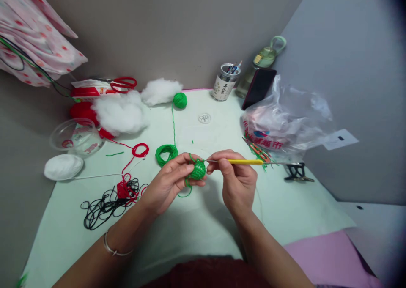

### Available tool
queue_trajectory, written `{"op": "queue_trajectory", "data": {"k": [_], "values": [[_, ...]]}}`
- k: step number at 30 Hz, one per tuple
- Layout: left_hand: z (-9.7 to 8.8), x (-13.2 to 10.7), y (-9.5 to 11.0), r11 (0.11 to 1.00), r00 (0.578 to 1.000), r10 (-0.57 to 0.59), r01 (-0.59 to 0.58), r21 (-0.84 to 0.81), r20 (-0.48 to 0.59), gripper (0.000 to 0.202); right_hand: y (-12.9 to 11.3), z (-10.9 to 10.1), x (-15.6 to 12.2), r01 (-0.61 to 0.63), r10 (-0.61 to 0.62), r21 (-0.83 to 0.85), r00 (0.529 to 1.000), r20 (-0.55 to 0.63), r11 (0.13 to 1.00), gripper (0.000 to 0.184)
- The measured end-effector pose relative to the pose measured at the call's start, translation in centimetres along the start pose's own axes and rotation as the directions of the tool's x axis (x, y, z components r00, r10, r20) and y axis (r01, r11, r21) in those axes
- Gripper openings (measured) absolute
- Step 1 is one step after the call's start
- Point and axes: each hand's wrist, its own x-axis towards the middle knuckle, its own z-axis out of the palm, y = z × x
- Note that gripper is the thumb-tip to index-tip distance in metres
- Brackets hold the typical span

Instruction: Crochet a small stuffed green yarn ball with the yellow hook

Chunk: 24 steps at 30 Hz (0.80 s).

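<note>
In my left hand (173,179) is a small round piece of green crochet (198,170), pinched between thumb and fingers, with green yarn looped about the fingers. My right hand (236,180) grips a crochet hook with a yellow handle (245,162); its thin metal tip reaches the top edge of the green piece. Whether the tip sits inside a stitch is too small to tell. Just behind my left hand lies a coil of green yarn (166,154), and a strand runs from there back to a green yarn ball (180,100).
Left: black cord (103,207), red yarn (140,150), a white yarn ball (63,167), a clear plastic tub (76,136), white stuffing (120,112) and red scissors (123,84). Right: a pen tin (223,85), a phone (259,88), a bottle (264,57), a plastic bag (285,119), orange snips (258,152) and a black claw clip (296,172).
</note>
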Motion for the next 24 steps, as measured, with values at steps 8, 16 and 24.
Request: {"op": "queue_trajectory", "data": {"k": [8,16,24], "values": [[0.1,-0.1,-0.1,0.999,1.000,0.021,-0.021,0.036,-0.007,0.012,-0.3,0.3,0.1,0.099,-0.099,-0.085,0.995,0.007,0.991,0.014],[0.7,-0.4,0.4,0.999,0.999,-0.030,0.031,0.035,-0.032,0.067,0.7,0.2,0.4,-0.205,0.194,0.253,0.979,0.067,0.946,0.014],[0.3,-0.3,0.6,0.998,0.998,-0.056,0.057,-0.026,0.039,0.079,0.3,0.1,1.0,-0.352,0.342,0.318,0.935,0.089,0.880,0.026]]}}
